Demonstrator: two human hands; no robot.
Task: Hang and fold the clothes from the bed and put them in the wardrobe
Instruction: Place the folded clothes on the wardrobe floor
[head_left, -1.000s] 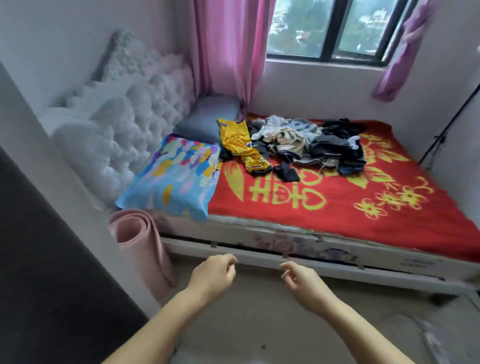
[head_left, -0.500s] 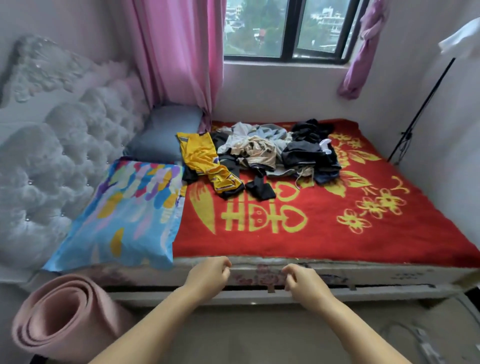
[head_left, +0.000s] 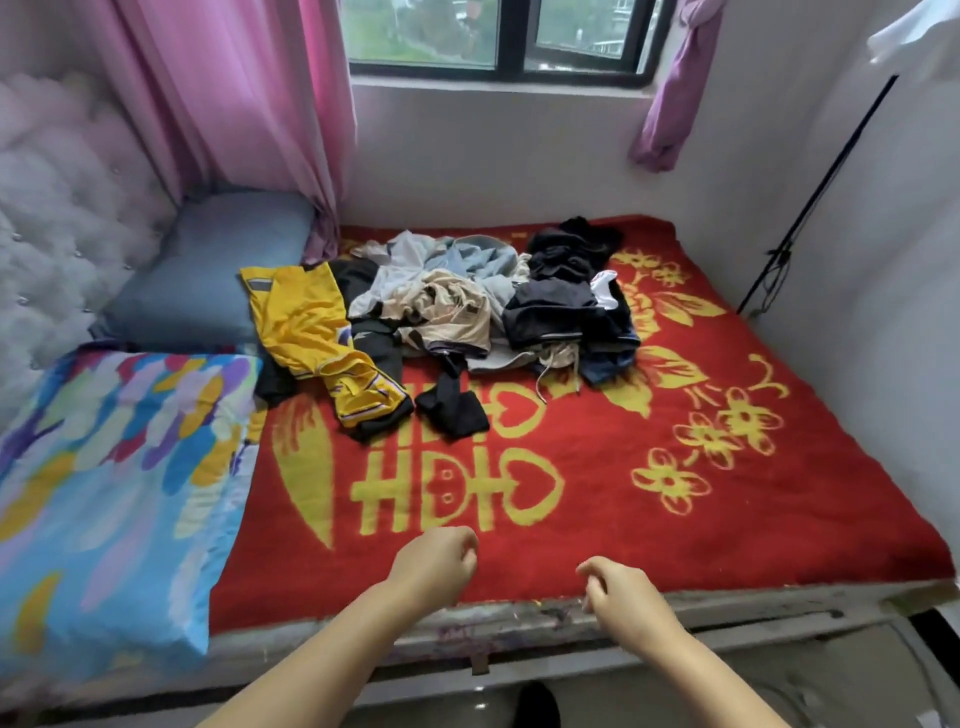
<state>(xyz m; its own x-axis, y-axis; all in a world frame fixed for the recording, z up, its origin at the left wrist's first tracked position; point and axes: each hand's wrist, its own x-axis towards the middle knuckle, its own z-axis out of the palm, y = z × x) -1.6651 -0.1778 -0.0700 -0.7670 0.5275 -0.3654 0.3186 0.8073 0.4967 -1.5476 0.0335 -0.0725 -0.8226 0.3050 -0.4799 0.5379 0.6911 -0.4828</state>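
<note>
I have both forearms reaching forward from the bottom of the view, side by side, over the near edge of the bed (head_left: 779, 605). My left hand (head_left: 434, 566) hangs above the red blanket (head_left: 649, 519) with its fingers loosely curled inward and nothing in them; I cannot tell whether the knuckles touch the blanket. My right hand (head_left: 621, 590) sits just beside it at the blanket's near hem, fingers also loosely curled, thumb and fingertips close together, holding nothing that I can see. The two hands are apart from each other and well apart from the clothes.

The clothes pile (head_left: 467, 306) lies on the far half of the bed, close under the window (head_left: 498, 36). The yellow garment (head_left: 317, 338) lies on the pile's left side, its long axis running from the far left toward me and to the right, its near end draped over a dark piece. A beige garment (head_left: 449, 312) is crumpled in the middle, pale blue-grey ones behind it, and a black heap (head_left: 566, 296) lies on the right. A black strip (head_left: 452, 400) trails out of the pile toward me.

A grey pillow (head_left: 208, 280) and a colourful pillow (head_left: 114, 488) lie along the left by the tufted headboard (head_left: 62, 208)
</note>
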